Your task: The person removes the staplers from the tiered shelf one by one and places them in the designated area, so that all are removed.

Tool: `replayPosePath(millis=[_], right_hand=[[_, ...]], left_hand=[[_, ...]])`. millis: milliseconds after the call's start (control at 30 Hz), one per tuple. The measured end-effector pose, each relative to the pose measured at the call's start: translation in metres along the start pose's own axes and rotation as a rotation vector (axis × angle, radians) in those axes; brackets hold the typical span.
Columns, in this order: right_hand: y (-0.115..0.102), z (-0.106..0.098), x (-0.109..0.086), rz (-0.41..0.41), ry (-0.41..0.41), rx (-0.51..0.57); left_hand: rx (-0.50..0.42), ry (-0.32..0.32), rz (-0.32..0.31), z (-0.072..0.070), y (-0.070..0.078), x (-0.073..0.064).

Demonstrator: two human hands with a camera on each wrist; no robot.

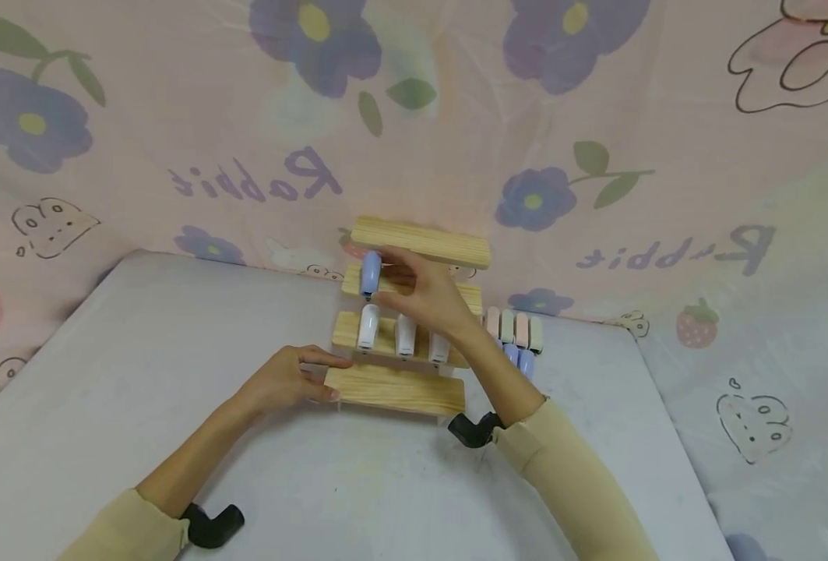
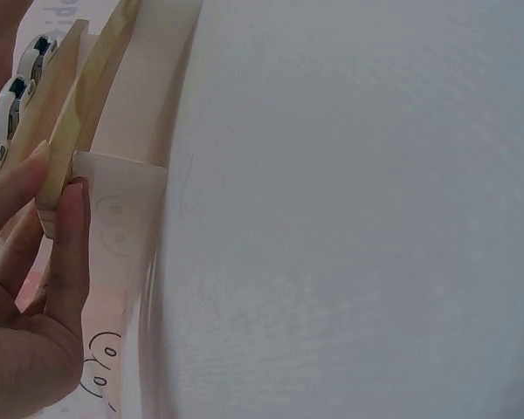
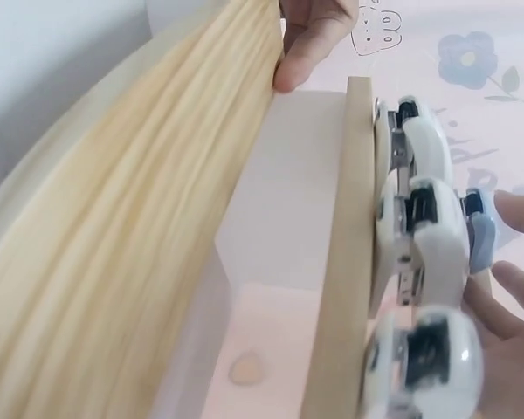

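A wooden tiered rack (image 1: 394, 389) stands against the patterned backdrop. My left hand (image 1: 283, 382) pinches the left end of its lowest board (image 2: 87, 96) between thumb and fingers. My right hand (image 1: 424, 288) reaches over the rack and holds a small blue stapler (image 1: 371, 273) by its ends, at the left of the third tier. The same blue stapler (image 3: 481, 229) shows beyond the white ones in the right wrist view. Three white staplers (image 1: 404, 335) stand in a row on the second tier, the right one partly behind my right forearm.
Right of the rack, several pink and pale green staplers (image 1: 522, 330) lie beside blue staplers (image 1: 526, 363), partly hidden by my forearm. The top board (image 1: 421, 241) sits above my right hand. The white tabletop (image 1: 245, 312) meets the hanging flowered sheet (image 1: 421, 140) behind.
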State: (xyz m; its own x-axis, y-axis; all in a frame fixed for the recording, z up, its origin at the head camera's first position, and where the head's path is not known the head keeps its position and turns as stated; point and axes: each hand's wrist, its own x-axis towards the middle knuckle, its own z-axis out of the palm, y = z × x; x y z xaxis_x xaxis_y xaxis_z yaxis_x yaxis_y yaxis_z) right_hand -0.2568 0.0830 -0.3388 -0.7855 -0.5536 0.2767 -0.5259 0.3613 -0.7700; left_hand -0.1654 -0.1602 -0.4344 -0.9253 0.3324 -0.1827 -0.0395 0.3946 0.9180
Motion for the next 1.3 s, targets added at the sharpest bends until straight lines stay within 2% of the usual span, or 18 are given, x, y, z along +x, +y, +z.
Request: replayPosePath(millis=[267, 433, 667, 1133, 1300], right_hand=[[-0.006, 0.006, 0.008, 0.029, -0.009, -0.124], [-0.008, 0.010, 0.010, 0.064, 0.026, -0.141], [-0.005, 0.011, 0.006, 0.071, 0.061, -0.113], [-0.003, -0.002, -0.006, -0.023, 0.054, -0.013], [-0.002, -0.007, -0.013, -0.008, 0.063, 0.031]], left_hand=[[-0.001, -0.002, -0.014, 0.000, -0.001, 0.002], [-0.007, -0.008, -0.016, 0.000, -0.003, 0.003], [-0.003, -0.004, 0.003, 0.000, -0.001, 0.003], [-0.016, 0.001, -0.006, 0.001, -0.001, 0.001], [-0.009, 0.003, 0.008, 0.001, -0.001, 0.000]])
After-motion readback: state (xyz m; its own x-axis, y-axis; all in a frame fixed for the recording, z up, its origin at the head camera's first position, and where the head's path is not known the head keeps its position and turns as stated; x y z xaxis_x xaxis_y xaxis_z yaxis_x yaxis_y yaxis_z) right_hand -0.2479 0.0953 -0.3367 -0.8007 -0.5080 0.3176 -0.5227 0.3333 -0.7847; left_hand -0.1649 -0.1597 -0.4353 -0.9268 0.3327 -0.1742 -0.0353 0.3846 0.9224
